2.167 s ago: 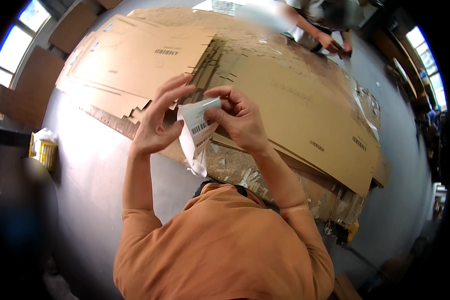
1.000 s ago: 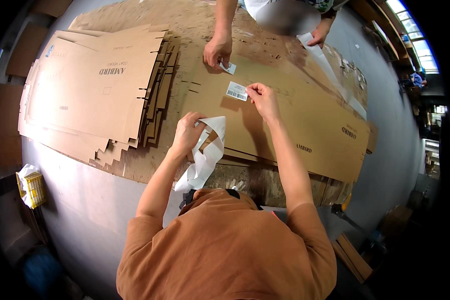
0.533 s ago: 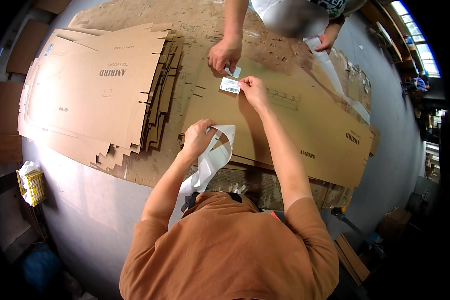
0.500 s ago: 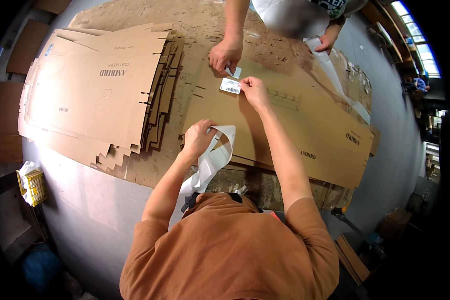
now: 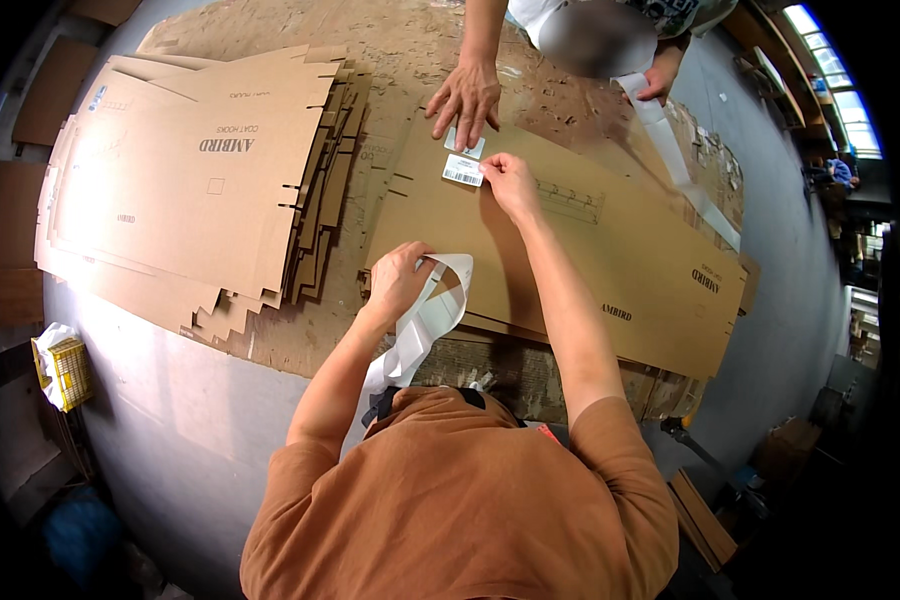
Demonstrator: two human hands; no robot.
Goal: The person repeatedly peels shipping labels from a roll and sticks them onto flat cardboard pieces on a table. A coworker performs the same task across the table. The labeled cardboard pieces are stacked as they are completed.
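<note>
One white label (image 5: 462,170) now pressed flat on the cardboard sheet (image 5: 610,260) under right hand (image 5: 510,183) fingertips, moved up since earlier. Left hand (image 5: 398,283) grips backing strip (image 5: 420,330). Co-worker's hand (image 5: 467,98) touches alongside.

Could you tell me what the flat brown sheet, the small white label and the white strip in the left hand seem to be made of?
The sheet looks like matte corrugated cardboard, with die-cut slots. The label under the right hand seems to be printed paper. The strip in the left hand looks glossy, probably backing paper.
</note>
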